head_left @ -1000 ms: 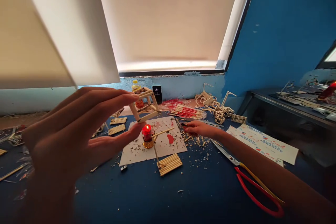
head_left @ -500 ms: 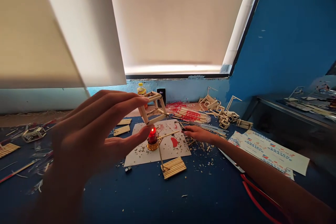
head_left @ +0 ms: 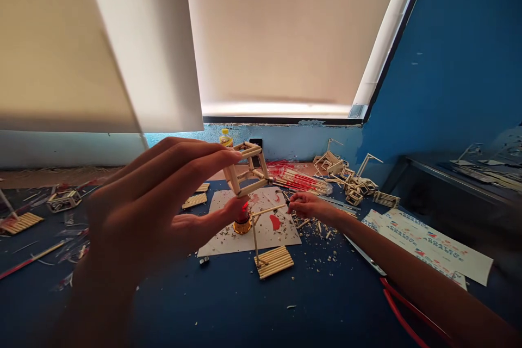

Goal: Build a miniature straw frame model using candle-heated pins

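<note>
My left hand point(head_left: 163, 201) is raised in front, pinching a small cube-shaped frame of wooden sticks point(head_left: 250, 187) between thumb and fingers. Behind its thumb stands a red candle in a gold-coloured holder point(head_left: 243, 224), its top partly hidden. My right hand point(head_left: 312, 207) is over the right edge of a white sheet point(head_left: 228, 246), fingers drawn together; whatever they hold is too small to name. Close to those fingertips is the end of a thin wooden stick point(head_left: 269, 210), part of a post-and-arm piece rising from a flat stick platform point(head_left: 275, 262).
Bundles of red-and-white packed sticks point(head_left: 299, 179) lie at the back. More stick frames point(head_left: 359, 187) are piled right of them. Printed abrasive sheets point(head_left: 428, 244), scissors with red handles point(head_left: 403, 310) and wood scraps point(head_left: 322, 231) lie to the right. A yellow-capped bottle point(head_left: 225, 137) stands behind.
My right hand's fingers have curled together near the sheet's edge. The view has swung slightly left. My left hand still holds the frame, and its thumb now covers the candle's top.
</note>
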Demonstrator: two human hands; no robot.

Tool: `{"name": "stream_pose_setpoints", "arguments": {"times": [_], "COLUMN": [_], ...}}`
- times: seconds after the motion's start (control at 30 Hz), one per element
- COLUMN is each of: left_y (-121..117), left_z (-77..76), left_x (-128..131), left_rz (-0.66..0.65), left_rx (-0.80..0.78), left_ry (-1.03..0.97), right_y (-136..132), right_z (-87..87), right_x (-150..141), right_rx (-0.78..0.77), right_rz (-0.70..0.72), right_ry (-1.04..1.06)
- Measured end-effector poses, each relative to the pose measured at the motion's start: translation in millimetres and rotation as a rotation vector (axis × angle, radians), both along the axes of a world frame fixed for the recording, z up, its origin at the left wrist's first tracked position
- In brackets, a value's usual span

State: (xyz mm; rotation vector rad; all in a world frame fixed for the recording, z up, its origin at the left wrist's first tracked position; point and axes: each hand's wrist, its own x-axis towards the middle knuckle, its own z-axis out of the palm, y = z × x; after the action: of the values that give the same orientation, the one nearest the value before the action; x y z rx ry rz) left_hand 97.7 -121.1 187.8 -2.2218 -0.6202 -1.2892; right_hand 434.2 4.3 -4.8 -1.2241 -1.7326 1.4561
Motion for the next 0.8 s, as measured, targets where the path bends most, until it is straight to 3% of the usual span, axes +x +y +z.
{"name": "stream_pose_setpoints", "arguments": {"times": [0.1,0.23,0.47,0.8], "left_y": [-8.9,-13.0,-20.2,-21.0], "left_z": [5.8,10.4,8.9,5.9], "left_x": [0.8,-1.2,-0.1,8.8], "left_rz": [0.011,-0.017,0.003,0.025], "left_rx": [-0.074,-0.06,-0.088,-0.088], "left_ry": [0.051,0.048,0.005,-0.079], "right_y": [3.3,3.5,-0.2,3.7], "right_z": [-6.1,-12.7,-11.3,-21.1], "right_x": [-0.8,-1.4,6.4,5.0], "right_rx": [-0.006,0.013,0.07,0.244], "right_rz": [0.011,-0.006,-0.037,-0.11], "right_ry": [0.009,0.028,0.002,-0.314]}}
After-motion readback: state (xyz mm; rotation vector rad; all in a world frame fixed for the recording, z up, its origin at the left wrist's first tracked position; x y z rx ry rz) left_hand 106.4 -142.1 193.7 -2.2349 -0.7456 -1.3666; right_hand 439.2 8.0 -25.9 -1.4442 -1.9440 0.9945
